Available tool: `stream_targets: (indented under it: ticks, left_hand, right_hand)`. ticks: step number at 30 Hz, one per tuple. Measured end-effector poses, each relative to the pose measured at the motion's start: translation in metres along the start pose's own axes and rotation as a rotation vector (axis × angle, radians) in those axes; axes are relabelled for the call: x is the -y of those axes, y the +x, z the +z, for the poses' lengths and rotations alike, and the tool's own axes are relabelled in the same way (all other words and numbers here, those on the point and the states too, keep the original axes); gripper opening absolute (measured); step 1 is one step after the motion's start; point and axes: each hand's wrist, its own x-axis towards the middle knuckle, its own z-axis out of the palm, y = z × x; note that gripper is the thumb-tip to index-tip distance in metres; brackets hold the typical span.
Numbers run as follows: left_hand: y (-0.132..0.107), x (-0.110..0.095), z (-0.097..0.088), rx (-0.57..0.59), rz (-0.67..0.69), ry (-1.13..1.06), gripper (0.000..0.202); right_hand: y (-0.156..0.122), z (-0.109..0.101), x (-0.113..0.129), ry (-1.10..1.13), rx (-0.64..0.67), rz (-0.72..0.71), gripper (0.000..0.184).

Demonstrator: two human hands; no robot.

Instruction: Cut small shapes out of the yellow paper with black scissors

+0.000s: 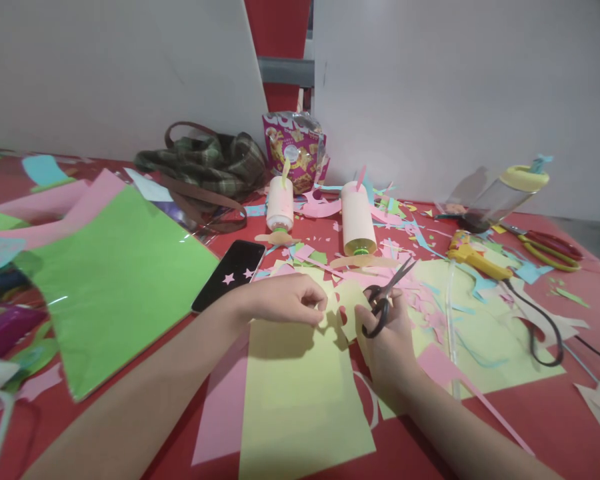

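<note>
Diffuse, fairly even light covers the red counter (550,408), and a soft-edged shadow lies beneath the left grip (290,300) on the yellow sheet (305,407). Small white glints mark the glossy green packet (120,287). A faint grey shadow shows on the pale wall (455,87) beside the clear jar (507,197), which wide-angle distortion stretches outward. Fine detail is smeared, softest toward the edges.
</note>
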Motion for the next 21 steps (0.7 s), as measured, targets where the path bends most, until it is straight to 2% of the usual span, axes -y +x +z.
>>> stream_targets:
  ticks: [3,7,10,15,21]
  left_hand:
    - [0.0,-0.002,-0.001,-0.049,0.018,-0.034,0.014]
    - [0.0,-0.006,0.001,-0.074,0.039,-0.063,0.012]
    - [0.0,-0.009,0.003,-0.04,0.044,-0.044,0.012]
    - [0.003,-0.009,0.009,0.036,0.085,-0.024,0.01]
    - [0.005,-0.008,0.014,0.128,0.113,-0.105,0.01]
  right_hand:
    - [0.0,0.001,0.003,-0.032,-0.032,-0.066,0.024]
    - [-0.001,0.001,0.006,-0.062,-0.032,-0.081,0.025]
    - [-0.003,0.0,0.005,-0.083,0.0,-0.093,0.025]
    - [-0.007,0.002,0.006,-0.029,0.134,-0.052,0.032]
    - [-0.007,0.003,0.009,0.027,0.179,0.0,0.034]
